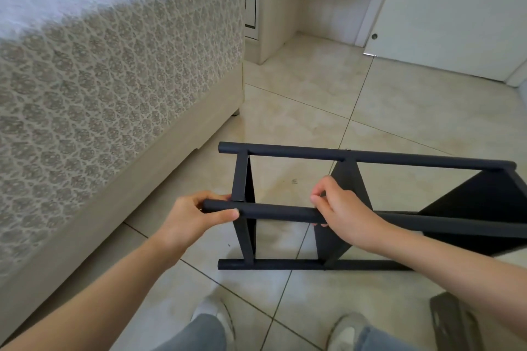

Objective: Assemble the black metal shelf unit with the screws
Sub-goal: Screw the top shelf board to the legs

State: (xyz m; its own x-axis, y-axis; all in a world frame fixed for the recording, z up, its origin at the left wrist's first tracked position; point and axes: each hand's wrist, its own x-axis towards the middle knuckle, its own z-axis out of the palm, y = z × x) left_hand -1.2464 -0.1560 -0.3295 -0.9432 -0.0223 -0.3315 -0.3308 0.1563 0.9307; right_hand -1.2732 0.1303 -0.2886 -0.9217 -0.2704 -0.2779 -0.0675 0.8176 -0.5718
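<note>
Near tube point(279, 213) is being gripped: left hand point(194, 215) at end, right hand point(346, 209) mid-span, fingers curled round it. Shelf unit point(370, 157) is lying sideways on floor point(413, 100), nr bed point(114, 80). Est. stiff, lightish; tubes being judged safest holds.
</note>
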